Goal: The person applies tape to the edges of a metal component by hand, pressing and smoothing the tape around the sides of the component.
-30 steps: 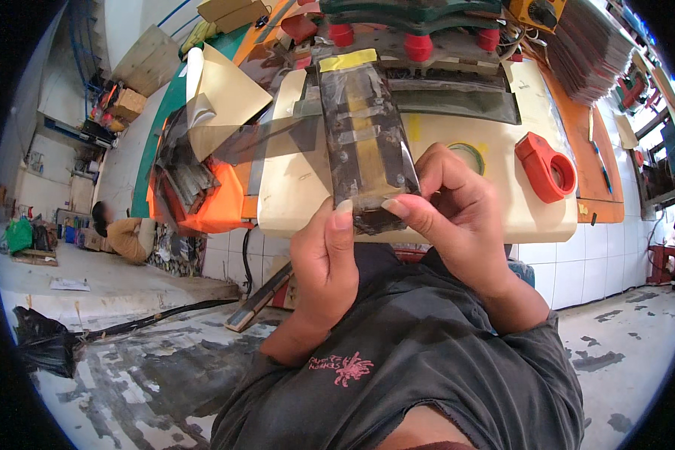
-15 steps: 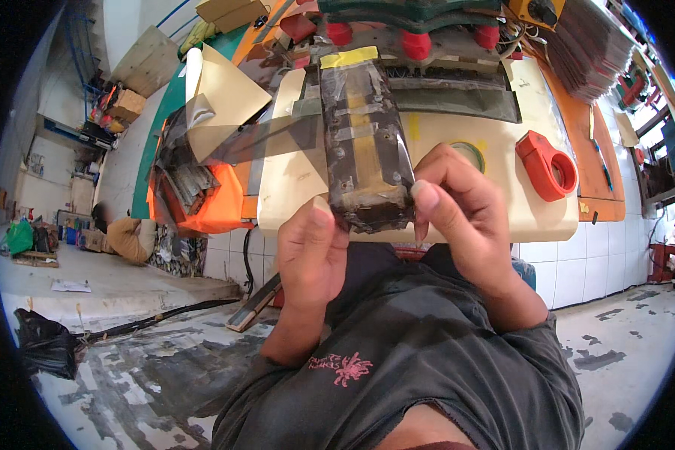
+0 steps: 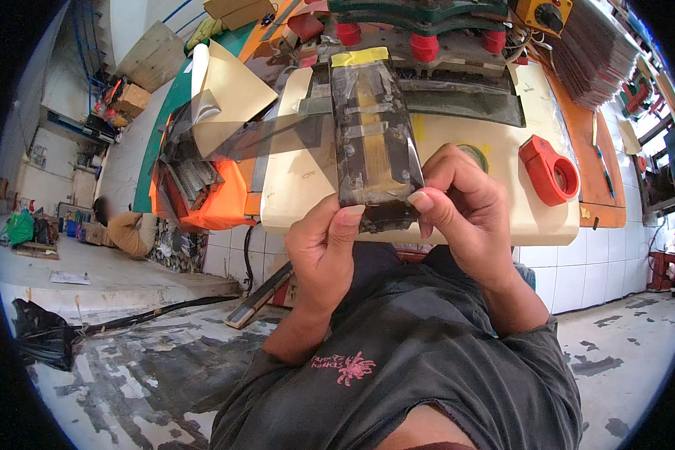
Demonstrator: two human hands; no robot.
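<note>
See cream board (image 3: 296, 193) over orange tabletop (image 3: 601, 216). On board, note red tape dispenser (image 3: 544, 169) at right, tape roll (image 3: 483, 156) further in, dark strip (image 3: 465, 109) across rear. On tabletop, right, find blue pen (image 3: 604, 171).

The near end of the tape-wrapped block (image 3: 375, 142) is between the left hand (image 3: 322, 244) and right hand (image 3: 466, 214), over the worktop (image 3: 495, 221). Rightward on the worktop lie a tape roll (image 3: 484, 158), then a tape dispenser (image 3: 538, 166). Paper (image 3: 236, 86) lies far left, a sheet stack (image 3: 589, 56) far right.
</note>
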